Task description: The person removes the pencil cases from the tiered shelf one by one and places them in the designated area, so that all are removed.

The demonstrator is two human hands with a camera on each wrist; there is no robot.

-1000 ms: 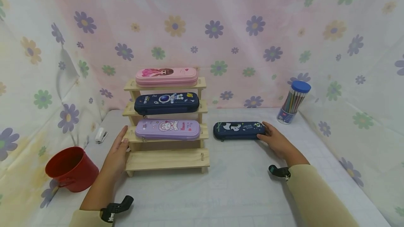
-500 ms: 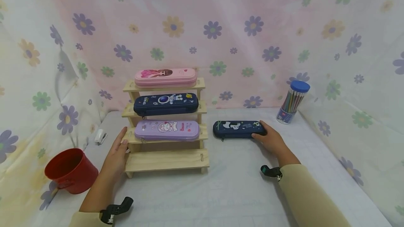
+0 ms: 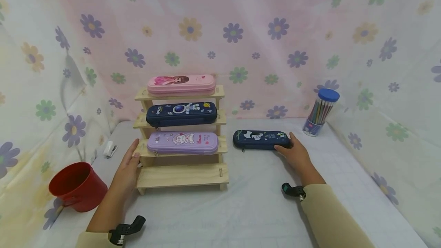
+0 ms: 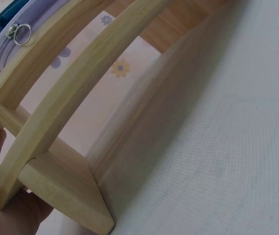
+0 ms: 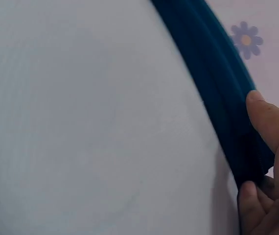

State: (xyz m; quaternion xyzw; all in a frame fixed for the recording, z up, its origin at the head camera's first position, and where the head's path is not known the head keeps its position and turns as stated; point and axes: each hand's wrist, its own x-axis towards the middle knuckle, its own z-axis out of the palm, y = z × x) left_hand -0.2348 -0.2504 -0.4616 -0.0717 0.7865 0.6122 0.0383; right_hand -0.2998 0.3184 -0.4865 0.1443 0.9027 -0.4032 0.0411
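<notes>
In the head view, my right hand (image 3: 297, 160) grips the right end of a dark navy pencil case (image 3: 258, 139) with a panda print. The right wrist view has my thumb (image 5: 271, 115) on the case's side and fingertips at its lower edge. My left hand (image 3: 125, 171) holds the left side of a wooden tiered stand (image 3: 182, 174). A lilac pencil case (image 3: 182, 142), a navy space-print pencil case (image 3: 180, 114) and a pink pencil case (image 3: 180, 85) lie on its upper three tiers. The lowest tier is bare.
A red bucket (image 3: 80, 190) stands left of my left forearm, with a small white stapler (image 3: 110, 149) behind it. At the back right is a tub of pencils (image 3: 318, 116) with a blue lid. Flowered cloth hangs behind and at both sides.
My right hand has shifted left and taken a fuller grip on the panda pencil case. The case appears slightly higher in the head view. My left hand and the stand stay put.
</notes>
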